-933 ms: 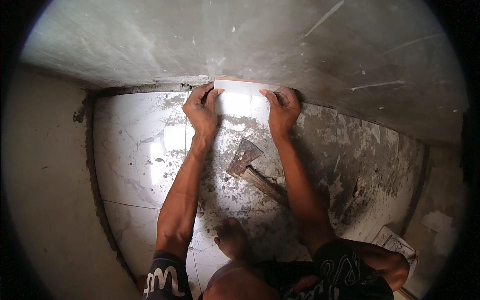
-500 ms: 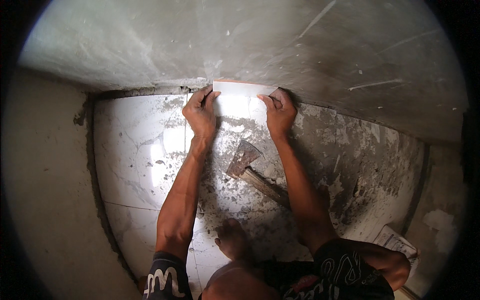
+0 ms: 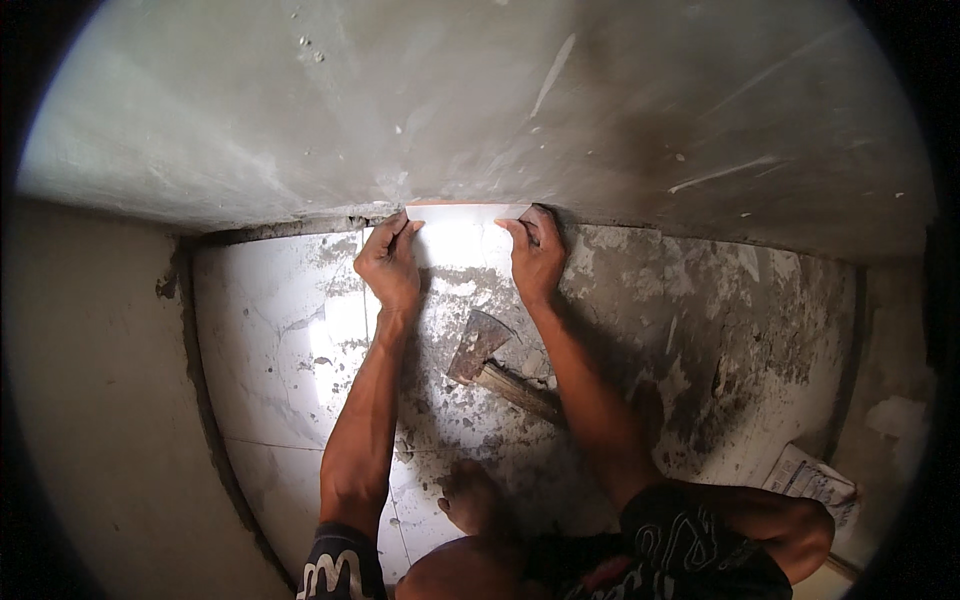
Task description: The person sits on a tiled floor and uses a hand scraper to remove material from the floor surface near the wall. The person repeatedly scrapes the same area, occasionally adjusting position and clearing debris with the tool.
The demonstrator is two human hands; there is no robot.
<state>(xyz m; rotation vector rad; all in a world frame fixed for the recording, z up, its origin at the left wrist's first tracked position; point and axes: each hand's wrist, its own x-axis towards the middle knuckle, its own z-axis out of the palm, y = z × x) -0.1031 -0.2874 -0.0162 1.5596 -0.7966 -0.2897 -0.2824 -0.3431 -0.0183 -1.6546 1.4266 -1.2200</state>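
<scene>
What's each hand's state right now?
Left hand: closed, holding the left end of the white tile strip.
Right hand: closed, holding the right end of the same white tile strip.

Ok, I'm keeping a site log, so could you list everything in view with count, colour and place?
White strip: 1, white with orange-brown upper edge, at the foot of the wall ahead
Hatchet: 1, rusty grey-brown head, wooden handle, on the floor between the forearms
Floor tiles: several, white, smeared grey, underneath
Walls: 3, greyish, ahead, left and right
Package: 1, white, printed, lower right
Left hand: 1, brown, pinching the strip's left end
Right hand: 1, brown, pinching its right end
Sleeves: 2, dark with pale print, lower edge
Bare foot: 1 clear, brown, lower middle
</scene>
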